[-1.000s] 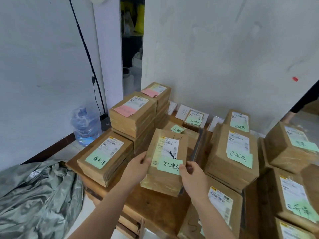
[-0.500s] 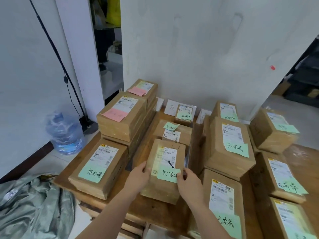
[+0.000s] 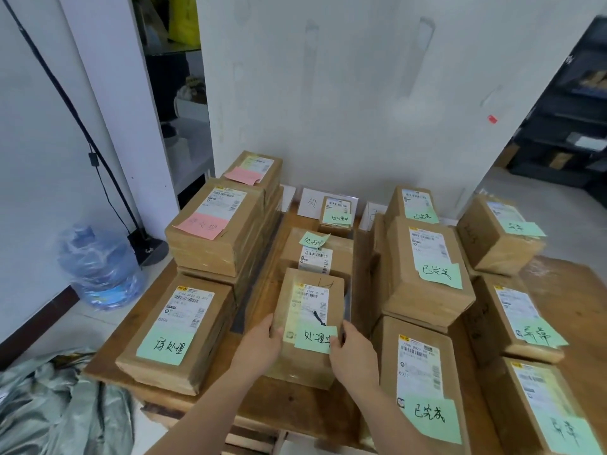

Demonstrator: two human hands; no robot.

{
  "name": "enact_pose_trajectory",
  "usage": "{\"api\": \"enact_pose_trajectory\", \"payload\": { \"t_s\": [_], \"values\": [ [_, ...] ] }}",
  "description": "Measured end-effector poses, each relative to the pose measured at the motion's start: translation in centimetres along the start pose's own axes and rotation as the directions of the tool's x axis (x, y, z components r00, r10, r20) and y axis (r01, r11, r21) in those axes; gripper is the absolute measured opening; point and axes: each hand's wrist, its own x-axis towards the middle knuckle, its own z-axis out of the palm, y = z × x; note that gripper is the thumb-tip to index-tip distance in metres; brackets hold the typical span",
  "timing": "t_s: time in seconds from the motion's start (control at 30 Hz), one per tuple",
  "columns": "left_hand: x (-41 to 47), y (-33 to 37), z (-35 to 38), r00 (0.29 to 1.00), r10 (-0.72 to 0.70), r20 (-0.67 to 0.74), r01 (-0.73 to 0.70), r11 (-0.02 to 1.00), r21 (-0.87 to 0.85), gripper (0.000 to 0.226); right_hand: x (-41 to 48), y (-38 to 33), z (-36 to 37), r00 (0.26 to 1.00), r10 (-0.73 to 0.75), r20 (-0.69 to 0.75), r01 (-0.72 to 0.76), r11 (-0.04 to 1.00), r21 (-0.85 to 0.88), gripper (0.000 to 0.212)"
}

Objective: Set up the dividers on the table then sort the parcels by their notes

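Note:
A brown parcel (image 3: 308,310) with a white label and a green note lies in the middle column of the wooden table (image 3: 295,408). My left hand (image 3: 261,346) grips its left edge and my right hand (image 3: 353,351) grips its right edge by the note. Behind it lie two more green-note parcels (image 3: 317,254) (image 3: 336,211). White divider cards (image 3: 310,202) stand against the wall. A stack of pink-note parcels (image 3: 213,224) rises at the left, with a green-note parcel (image 3: 177,333) in front. Green-note parcels (image 3: 427,267) (image 3: 423,382) fill the right columns.
A blue water jug (image 3: 98,267) stands on the floor left of the table, beside a black stand base (image 3: 147,247). A grey-green bag (image 3: 56,412) lies crumpled at the lower left. More parcels (image 3: 519,316) crowd the far right.
The parcel in my hands has come down onto the table in the middle column and moved a little forward. The camera has shifted right and closer.

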Motion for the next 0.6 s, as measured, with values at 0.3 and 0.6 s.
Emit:
{"api": "enact_pose_trajectory", "payload": {
  "t_s": [0.3,0.6],
  "values": [
    [0.5,0.3,-0.7,0.992,0.123,-0.008,-0.12,0.98,0.16,0.037,-0.7,-0.8,-0.6,0.998,-0.043,-0.04,0.04,0.996,-0.08,0.048],
    [0.5,1.2,-1.7,0.952,0.305,-0.02,-0.282,0.902,0.327,0.042,-2.3,-1.8,-2.5,0.99,-0.12,-0.076,0.11,0.987,-0.117,0.039]
  ]
}}
